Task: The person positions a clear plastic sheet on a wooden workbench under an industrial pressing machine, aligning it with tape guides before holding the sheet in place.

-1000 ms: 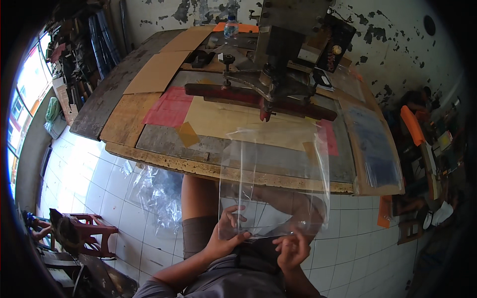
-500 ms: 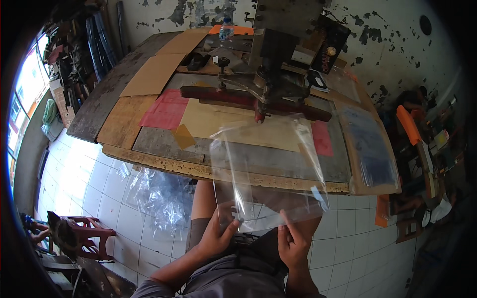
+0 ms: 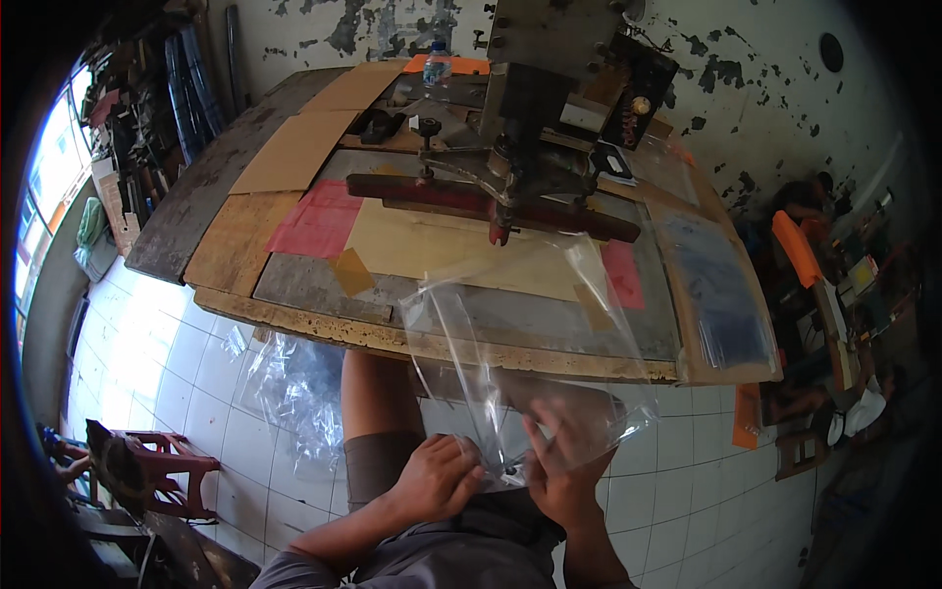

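A large clear plastic sheet (image 3: 530,344), perhaps a bag, stands up from my hands, its far part over the table's front edge. My left hand (image 3: 440,478) is closed at its near left corner, fingers curled; the exact grip is partly hidden. At the near edge, my right hand (image 3: 563,476) has its thumb against the plastic; its raised fingers show through the film, slightly blurred. Beyond the sheet, a metal press with a long dark red bar (image 3: 422,194) spans the worktable. Under the bar lies a pale yellow sheet (image 3: 402,240) between red patches.
The worn wooden table edge (image 3: 324,326) runs in front of my knees. Clear film pieces (image 3: 726,314) lie stacked on the table's right. Crumpled plastic (image 3: 294,393) lies on the tiled floor at left, near a red stool (image 3: 177,471). A bottle (image 3: 437,67) stands at the back.
The plastic sheet's near edge has shifted and bunched between my hands. My right hand has come nearer the left, its fingers raised behind the film. My left fingers have curled in.
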`<action>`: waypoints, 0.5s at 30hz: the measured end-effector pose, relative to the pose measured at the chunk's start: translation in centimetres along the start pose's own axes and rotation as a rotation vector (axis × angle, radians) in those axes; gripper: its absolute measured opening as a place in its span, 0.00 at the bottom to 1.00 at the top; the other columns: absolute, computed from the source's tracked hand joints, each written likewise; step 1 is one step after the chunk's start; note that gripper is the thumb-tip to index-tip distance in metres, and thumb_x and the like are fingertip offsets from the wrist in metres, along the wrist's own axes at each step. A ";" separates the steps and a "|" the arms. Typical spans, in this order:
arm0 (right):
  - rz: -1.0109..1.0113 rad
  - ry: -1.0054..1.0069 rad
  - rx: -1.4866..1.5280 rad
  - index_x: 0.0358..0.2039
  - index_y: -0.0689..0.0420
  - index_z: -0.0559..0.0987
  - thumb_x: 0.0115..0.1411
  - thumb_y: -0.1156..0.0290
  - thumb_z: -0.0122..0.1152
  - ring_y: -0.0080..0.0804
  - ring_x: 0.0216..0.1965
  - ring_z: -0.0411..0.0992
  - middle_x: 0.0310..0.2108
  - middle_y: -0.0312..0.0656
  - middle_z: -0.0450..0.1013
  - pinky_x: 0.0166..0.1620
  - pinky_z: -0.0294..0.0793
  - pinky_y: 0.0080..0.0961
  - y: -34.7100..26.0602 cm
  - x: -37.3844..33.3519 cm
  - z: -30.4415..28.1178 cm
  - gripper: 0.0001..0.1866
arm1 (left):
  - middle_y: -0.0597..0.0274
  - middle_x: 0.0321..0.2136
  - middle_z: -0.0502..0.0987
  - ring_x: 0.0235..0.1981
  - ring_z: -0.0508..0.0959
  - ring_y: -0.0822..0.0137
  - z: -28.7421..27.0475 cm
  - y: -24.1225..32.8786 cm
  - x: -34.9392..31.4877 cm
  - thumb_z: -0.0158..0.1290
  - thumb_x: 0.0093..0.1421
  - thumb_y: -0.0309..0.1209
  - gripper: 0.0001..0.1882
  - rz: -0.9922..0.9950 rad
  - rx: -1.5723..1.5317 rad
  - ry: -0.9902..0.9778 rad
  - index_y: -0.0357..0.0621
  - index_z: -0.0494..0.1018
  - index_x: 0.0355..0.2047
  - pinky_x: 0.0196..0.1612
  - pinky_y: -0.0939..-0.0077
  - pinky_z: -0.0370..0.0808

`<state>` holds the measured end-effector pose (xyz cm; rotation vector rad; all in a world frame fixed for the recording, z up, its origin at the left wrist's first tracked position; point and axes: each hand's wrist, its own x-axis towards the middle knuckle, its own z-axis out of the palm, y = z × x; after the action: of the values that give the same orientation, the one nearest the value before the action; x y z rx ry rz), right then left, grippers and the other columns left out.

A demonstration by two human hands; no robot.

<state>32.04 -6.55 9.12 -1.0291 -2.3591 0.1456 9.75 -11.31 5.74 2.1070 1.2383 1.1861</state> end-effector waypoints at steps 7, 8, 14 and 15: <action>-0.142 -0.096 0.298 0.72 0.59 0.61 0.66 0.72 0.56 0.57 0.73 0.54 0.72 0.56 0.57 0.71 0.54 0.54 1.9 3.0 5.0 0.34 | 0.56 0.25 0.75 0.29 0.77 0.56 2.2 1.0 -0.8 0.57 0.63 0.36 0.14 0.214 0.112 -0.231 0.41 0.73 0.24 0.38 0.62 0.74; -0.136 -0.087 0.365 0.72 0.60 0.61 0.67 0.71 0.56 0.57 0.73 0.55 0.72 0.55 0.57 0.71 0.54 0.54 1.7 4.1 5.2 0.34 | 0.56 0.24 0.74 0.27 0.77 0.55 2.6 1.1 -1.2 0.57 0.63 0.36 0.15 0.228 0.098 -0.252 0.41 0.73 0.22 0.36 0.61 0.75; -0.013 -0.087 0.926 0.74 0.61 0.55 0.70 0.63 0.58 0.47 0.69 0.61 0.72 0.52 0.59 0.68 0.58 0.45 0.3 8.1 5.9 0.38 | 0.53 0.26 0.78 0.31 0.81 0.51 3.2 2.6 -2.5 0.50 0.72 0.41 0.21 0.163 -0.217 -0.549 0.36 0.77 0.28 0.38 0.59 0.78; 0.025 -0.077 1.083 0.74 0.61 0.53 0.70 0.62 0.59 0.44 0.68 0.62 0.72 0.52 0.59 0.67 0.59 0.42 0.4 8.1 5.8 0.39 | 0.53 0.26 0.79 0.31 0.81 0.50 1.6 2.9 -1.8 0.50 0.73 0.42 0.22 0.145 -0.293 -0.624 0.36 0.77 0.28 0.37 0.60 0.79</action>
<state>24.72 0.12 7.80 -0.4891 -1.8451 1.3055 12.08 -14.20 6.06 2.1211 0.6012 0.6234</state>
